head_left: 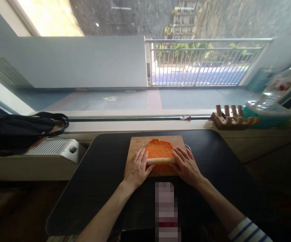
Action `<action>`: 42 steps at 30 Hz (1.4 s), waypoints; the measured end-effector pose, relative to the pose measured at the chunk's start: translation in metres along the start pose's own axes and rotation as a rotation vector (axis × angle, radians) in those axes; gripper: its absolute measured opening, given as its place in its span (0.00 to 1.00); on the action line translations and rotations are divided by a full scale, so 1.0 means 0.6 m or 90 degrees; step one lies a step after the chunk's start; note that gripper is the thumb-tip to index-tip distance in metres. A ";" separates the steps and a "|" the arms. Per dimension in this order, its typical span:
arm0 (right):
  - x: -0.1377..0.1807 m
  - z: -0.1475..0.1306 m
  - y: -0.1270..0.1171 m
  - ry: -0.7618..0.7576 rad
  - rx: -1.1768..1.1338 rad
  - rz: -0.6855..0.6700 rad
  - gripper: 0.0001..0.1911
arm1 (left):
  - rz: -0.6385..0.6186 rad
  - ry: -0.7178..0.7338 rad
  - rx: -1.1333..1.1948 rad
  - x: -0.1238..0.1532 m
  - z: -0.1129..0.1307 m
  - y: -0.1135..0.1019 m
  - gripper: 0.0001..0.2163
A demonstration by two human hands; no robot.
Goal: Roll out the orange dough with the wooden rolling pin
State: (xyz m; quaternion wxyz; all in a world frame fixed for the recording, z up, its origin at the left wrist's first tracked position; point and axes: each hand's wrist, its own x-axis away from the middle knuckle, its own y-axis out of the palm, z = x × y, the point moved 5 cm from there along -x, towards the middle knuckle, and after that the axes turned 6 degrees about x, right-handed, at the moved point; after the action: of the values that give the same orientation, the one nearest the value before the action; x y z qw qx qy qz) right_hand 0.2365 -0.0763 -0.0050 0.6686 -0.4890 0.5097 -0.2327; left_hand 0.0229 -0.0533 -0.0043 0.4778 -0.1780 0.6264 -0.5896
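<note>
A flattened sheet of orange dough (159, 148) lies on a wooden cutting board (135, 143). Across its nearer part rests a pale wooden rolling pin (161, 161). My left hand (138, 167) is over the pin's left end, fingers pointing forward and thumb on the near side. At the right end, my right hand (186, 165) covers the pin in the same way. Both ends of the pin are hidden under the hands. A little of the dough shows on the near side of the pin.
The board sits on a black table (105, 168) against a window sill. On the sill stand a wooden rack (230, 122), a teal container (268, 112) and a clear plastic bottle (274, 89). To the left are a black bag (16, 129) and a white vented unit (57, 149).
</note>
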 end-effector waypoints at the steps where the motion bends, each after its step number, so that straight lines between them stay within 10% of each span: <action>1: 0.003 0.001 0.000 -0.010 -0.012 0.007 0.22 | -0.003 0.002 0.003 0.002 0.001 -0.002 0.27; 8: 0.003 0.021 -0.006 -0.049 -0.073 -0.042 0.16 | -0.002 0.005 0.007 0.001 0.026 -0.025 0.12; 20: -0.014 0.067 0.000 -0.032 -0.069 -0.206 0.20 | 0.025 0.046 0.001 -0.005 0.063 -0.007 0.19; 42: -0.105 0.056 0.033 0.147 -0.015 -0.225 0.23 | 0.040 -0.006 0.014 -0.037 0.023 0.009 0.27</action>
State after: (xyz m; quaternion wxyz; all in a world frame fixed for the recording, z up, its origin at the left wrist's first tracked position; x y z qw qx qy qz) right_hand 0.2398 -0.0033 0.0061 0.5483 -0.5489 0.4919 -0.3950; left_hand 0.0467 -0.0426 0.0015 0.5011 -0.1559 0.6229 -0.5802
